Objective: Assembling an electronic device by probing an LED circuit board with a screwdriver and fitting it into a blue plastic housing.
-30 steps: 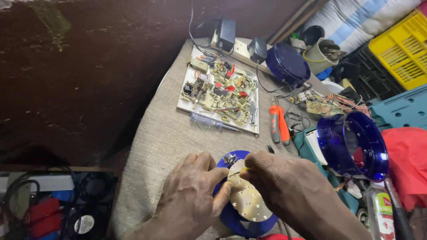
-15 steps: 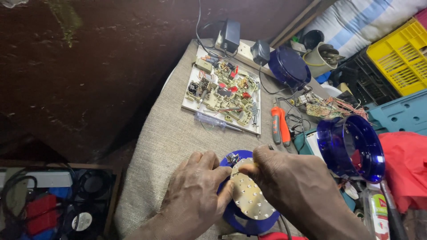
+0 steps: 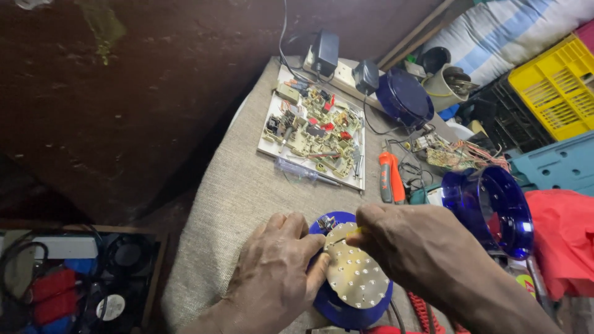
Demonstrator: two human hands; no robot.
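Near the front edge of the tabletop (image 3: 247,185), which is covered in coarse beige cloth, sits a round blue base (image 3: 346,306) with a pale perforated disc (image 3: 356,275) lying on top of it. The left hand (image 3: 272,278) is clamped on the left side of the blue base, its fingers curled over the rim and its thumb pressed against the edge of the disc. The right hand (image 3: 414,247) comes in from the right, its fingertips pinched on a small yellowish tool (image 3: 357,231) whose end rests at the far edge of the disc. At the far rim of the base a small dark component (image 3: 326,222) sticks up just beside both hands. Toward the middle of the tabletop lies a white tray (image 3: 267,148) full of circuit parts, with a clear-handled screwdriver (image 3: 297,168) along its near edge. An orange-handled tool (image 3: 391,176) lies to the right of the tray. By the right edge stands a translucent blue dome (image 3: 489,207), and another dark blue round cover (image 3: 405,98) leans near the far corner, beside two black plug adapters (image 3: 325,52).
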